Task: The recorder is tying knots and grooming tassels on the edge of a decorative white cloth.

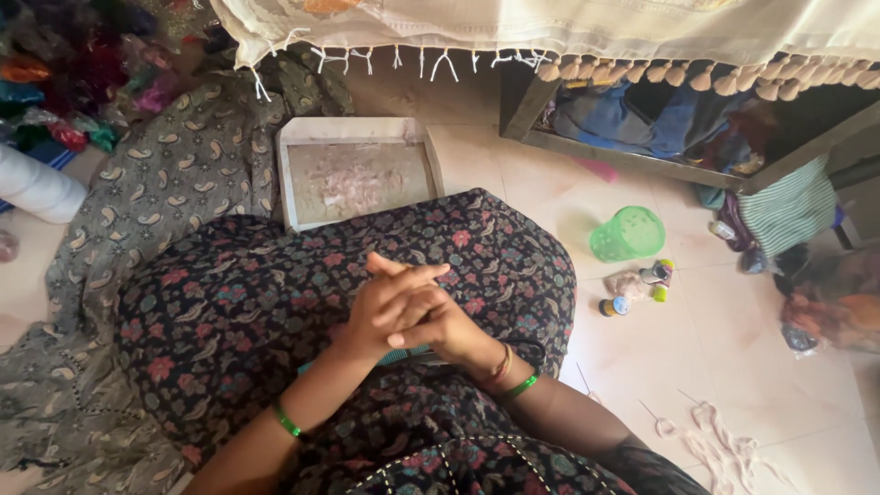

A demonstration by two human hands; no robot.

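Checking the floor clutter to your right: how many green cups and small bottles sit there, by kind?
Green cup: 1
Small bottles: 2, one upper, one lower
Total: 3

Pale tiled floor (733,367), dark low shelf frame (642,147) stuffed with folded clothes, cream fringed cloth (550,27) hanging over its top, grey patterned fabric (183,174) spread at the left (a heap of bright scraps (64,73) beyond it), soft daylight
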